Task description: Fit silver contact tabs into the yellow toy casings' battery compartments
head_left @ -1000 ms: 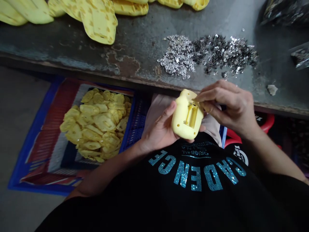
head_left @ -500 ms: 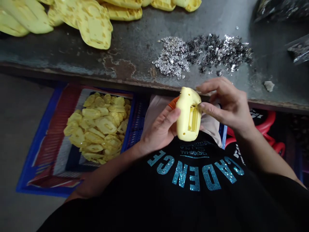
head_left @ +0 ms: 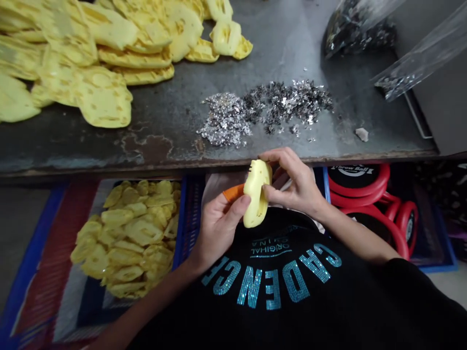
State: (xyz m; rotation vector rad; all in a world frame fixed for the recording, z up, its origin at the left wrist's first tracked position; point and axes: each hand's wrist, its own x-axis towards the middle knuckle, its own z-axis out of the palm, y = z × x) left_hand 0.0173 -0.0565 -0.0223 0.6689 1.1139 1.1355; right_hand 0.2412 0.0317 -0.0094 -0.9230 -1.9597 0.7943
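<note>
Over my lap, just below the bench edge, I hold a yellow plastic housing half [head_left: 256, 192] with a recessed slot in its face. My left hand [head_left: 221, 221] grips its left side, thumb on the near face, and an orange wrap [head_left: 233, 193] covers one finger. From the other side my right hand [head_left: 292, 182] pinches the housing: the thumb presses at the slot and the index finger bends over the top end. Whether a small metal piece sits under that thumb is hidden. Small shiny metal pieces [head_left: 226, 119] lie heaped on the bench beyond my hands.
Yellow housings [head_left: 105, 99] are piled on the bench [head_left: 175, 116] at the left. Below it, a blue crate [head_left: 178, 218] holds more yellow parts [head_left: 127, 238]. At right are red-rimmed discs [head_left: 365, 187], plastic bags of metal pieces [head_left: 359, 34], and a whitish lump [head_left: 362, 134].
The view has shifted to the right and up over the bench. The housing has turned edge-on, its slotted face now angled toward the right. My right hand has closed in on it.
</note>
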